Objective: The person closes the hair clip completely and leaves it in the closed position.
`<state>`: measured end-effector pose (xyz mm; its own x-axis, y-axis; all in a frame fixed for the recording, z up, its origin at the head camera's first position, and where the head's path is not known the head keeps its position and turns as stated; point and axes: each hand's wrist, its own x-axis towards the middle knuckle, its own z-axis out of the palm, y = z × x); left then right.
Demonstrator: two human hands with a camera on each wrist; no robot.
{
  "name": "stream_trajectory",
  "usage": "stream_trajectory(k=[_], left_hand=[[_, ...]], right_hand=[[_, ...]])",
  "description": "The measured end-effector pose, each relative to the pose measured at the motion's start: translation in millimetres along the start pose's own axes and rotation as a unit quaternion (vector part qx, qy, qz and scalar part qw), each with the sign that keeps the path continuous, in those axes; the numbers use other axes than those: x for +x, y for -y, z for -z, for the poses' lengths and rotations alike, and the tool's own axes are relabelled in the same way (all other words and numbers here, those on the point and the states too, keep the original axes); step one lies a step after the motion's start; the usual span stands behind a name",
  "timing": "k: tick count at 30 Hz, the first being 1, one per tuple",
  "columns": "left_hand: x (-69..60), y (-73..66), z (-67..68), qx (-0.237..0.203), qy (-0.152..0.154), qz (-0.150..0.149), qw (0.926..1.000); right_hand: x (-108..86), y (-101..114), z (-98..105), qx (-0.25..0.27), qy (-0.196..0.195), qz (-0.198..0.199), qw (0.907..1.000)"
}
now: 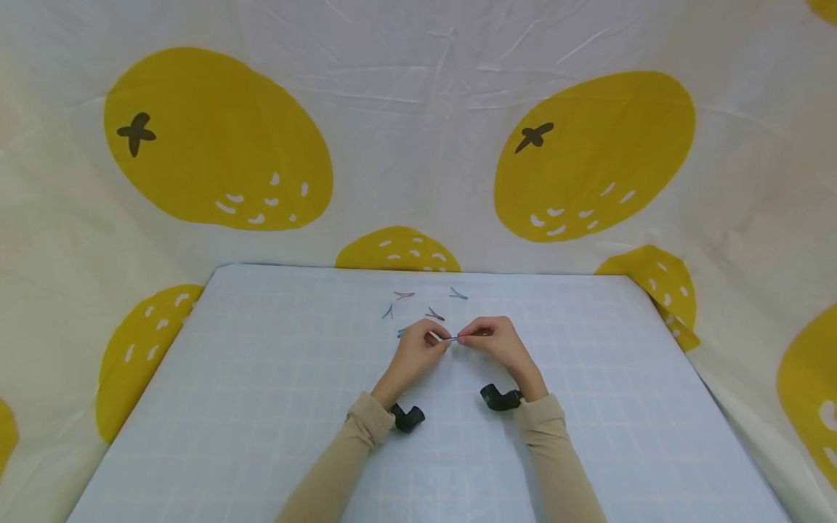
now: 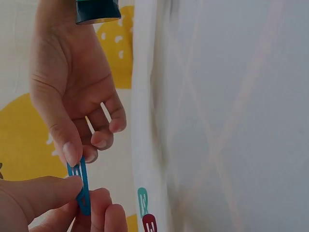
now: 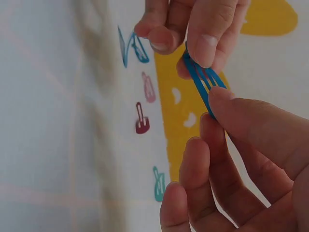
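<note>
Blue hair clip [image 2: 86, 188] is held above the table [image 1: 261, 407], pinched at one end by the left hand [image 1: 421, 343], at the other by the right hand [image 1: 495, 339]. Risk assessed: either thumb slipping off its slim end could drop it.

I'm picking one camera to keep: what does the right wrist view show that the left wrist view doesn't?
Only the right wrist view shows the pink clip and two loose blue clips. Only the left wrist view shows a dark wrist camera. Both show the left hand and right hand pinching a blue hair clip, plus the dark red clip and green clip.
</note>
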<state>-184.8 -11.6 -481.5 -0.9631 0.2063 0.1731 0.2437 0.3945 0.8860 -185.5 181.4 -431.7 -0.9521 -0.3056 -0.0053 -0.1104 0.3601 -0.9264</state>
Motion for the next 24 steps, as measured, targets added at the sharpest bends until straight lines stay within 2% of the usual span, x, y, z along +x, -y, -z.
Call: stream_trajectory(k=[10,17,24], left_hand=[[-5.1,-6.0,18.6,-0.018,0.006,0.019,0.9996],[-13.1,-5.2,33.2,-0.079,0.016,0.014,0.9966],[-24.3,-6.0,49.0,-0.123,0.026,0.055,0.9905]], right_hand=[[-1.7,12,-8,0.032,0.004,0.013,0.9994],[6.1,-10,-21,0.076,-0.003,0.012,0.9971],[2.5,-7,-36,0.097,0.001,0.022,0.995]])
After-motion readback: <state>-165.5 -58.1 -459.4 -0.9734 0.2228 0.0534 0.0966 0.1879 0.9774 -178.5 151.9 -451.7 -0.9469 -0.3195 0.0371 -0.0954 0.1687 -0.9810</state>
